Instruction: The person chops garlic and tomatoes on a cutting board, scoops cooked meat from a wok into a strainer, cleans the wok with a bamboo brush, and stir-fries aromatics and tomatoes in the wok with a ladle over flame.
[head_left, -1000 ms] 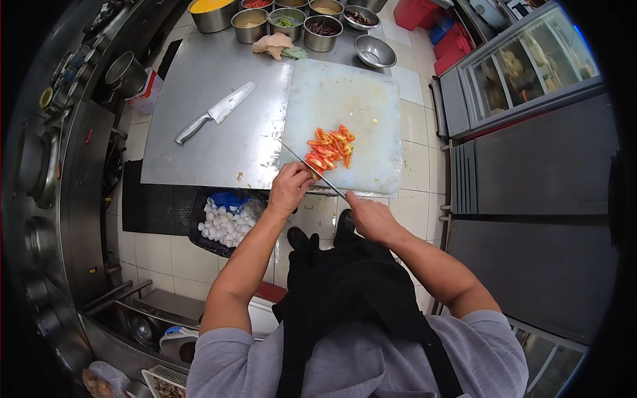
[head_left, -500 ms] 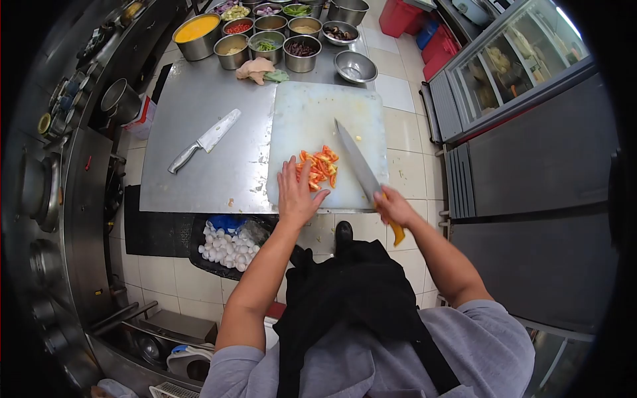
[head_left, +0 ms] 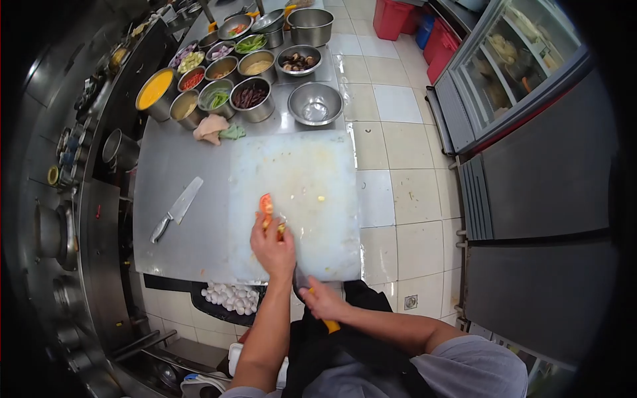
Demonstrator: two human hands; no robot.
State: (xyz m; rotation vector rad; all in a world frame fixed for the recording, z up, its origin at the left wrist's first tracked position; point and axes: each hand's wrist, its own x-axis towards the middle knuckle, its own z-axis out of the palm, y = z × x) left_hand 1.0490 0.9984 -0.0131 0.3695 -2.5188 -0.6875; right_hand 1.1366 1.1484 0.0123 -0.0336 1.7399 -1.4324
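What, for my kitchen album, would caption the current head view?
Left hand over cut tomato on a white cutting board, right hand holding a yellow-handled knife at its near edge.

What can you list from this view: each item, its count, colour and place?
tomato pieces: several, red-orange, at left hand
cutting board: one, whitish, table's right side
yellow-handled knife: one, in right hand
chef's knife: one, silver, left of board
table: one, steel-grey, centre
crumpled cloths: two, pinkish and green, beyond board
bowl: one, steel, beyond board
ingredient containers: many, mostly steel, table's far end
white rounded shells or eggs: many, under near edge
display fridge: one, grey, glass-fronted, right
bins: several, red and blue, far right
floor tiles: many, cream
apron: one, black, on person
shirt: one, grey, on person
left hand: one, on board
right hand: one, near edge
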